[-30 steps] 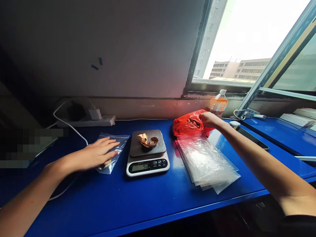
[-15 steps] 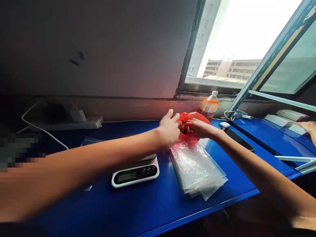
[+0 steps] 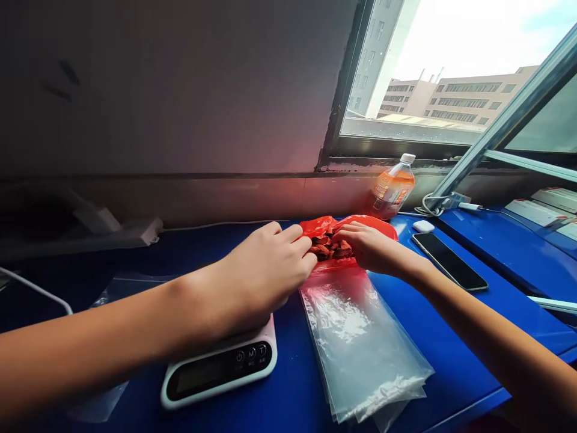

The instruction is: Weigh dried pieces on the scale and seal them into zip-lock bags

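Note:
A red plastic bag [image 3: 374,225] lies open with reddish-brown dried pieces [image 3: 325,248] inside. My left hand [image 3: 270,258] has its fingers curled at the bag's left edge, closed on the red plastic. From the right, my right hand [image 3: 369,245] reaches over the bag; its fingers are bent and held together at the dried pieces, and what they grip is hidden. Under the bag's front edge lies a stack of clear plastic bags [image 3: 360,343]. A white digital scale [image 3: 220,373] stands below my left forearm, which covers much of it; its display looks dark.
Behind the red bag stands a bottle of orange drink [image 3: 393,187]. A phone [image 3: 451,261] and a small white case [image 3: 423,226] lie to the right, near a metal frame [image 3: 469,165]. A power strip [image 3: 135,231] runs along the wall at left, above another clear bag [image 3: 130,285].
My left hand has gone from spread fingers to curled ones at the bag's edge. The view has come closer and shifted; another person's hand at far right is gone from view.

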The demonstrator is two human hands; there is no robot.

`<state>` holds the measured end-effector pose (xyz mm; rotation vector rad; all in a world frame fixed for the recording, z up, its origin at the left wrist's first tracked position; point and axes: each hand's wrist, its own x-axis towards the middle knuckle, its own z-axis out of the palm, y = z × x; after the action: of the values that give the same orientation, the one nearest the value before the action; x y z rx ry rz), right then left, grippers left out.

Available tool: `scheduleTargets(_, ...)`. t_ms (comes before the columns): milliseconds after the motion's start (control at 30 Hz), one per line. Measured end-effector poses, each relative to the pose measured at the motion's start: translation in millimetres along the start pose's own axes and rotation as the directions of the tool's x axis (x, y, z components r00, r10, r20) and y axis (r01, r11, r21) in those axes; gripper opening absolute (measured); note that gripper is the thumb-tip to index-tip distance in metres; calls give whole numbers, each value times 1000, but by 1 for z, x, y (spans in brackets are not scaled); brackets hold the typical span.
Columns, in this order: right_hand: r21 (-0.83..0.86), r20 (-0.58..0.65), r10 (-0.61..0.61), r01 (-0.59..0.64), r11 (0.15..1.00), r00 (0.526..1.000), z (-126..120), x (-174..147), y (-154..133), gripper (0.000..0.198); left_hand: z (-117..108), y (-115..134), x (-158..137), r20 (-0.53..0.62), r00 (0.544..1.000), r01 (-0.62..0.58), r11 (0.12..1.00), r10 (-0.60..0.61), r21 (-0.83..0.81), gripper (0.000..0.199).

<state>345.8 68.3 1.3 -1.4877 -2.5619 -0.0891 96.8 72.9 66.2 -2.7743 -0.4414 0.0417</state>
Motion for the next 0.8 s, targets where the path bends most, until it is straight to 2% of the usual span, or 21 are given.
scheduleTargets(133,30,-20,-106,107,994,994,1,9,-17,44,6,-14,4,16,1000,-26,998,27,-62,33)
scheduleTargets(200,-7,0,-151,151,989,989,4,13,-27,39,8,-16,1,26,999,-31,995,34,-97,34)
scheduleTargets(267,-46,74,-162,166,985,984,7,17,-33,30,7,-14,-2,59,998,-20,992,28,-123,31)
scheduleTargets(400,-108,185,-79,100,989,980,11,20,-34,22,3,-7,-9,112,994,35,987,-18,-156,25)
scheduleTargets(533,-175,209,-34,72,982,977,10,17,-35,27,5,-5,-20,61,996,69,980,-58,-185,23)
scheduleTargets(633,-231,212,0,50,972,977,9,17,-38,26,10,-5,-27,18,996,95,974,-93,-206,23)
scheduleTargets(800,-290,129,179,-135,947,975,0,23,-31,22,12,-7,-30,10,998,68,973,-67,-219,15)
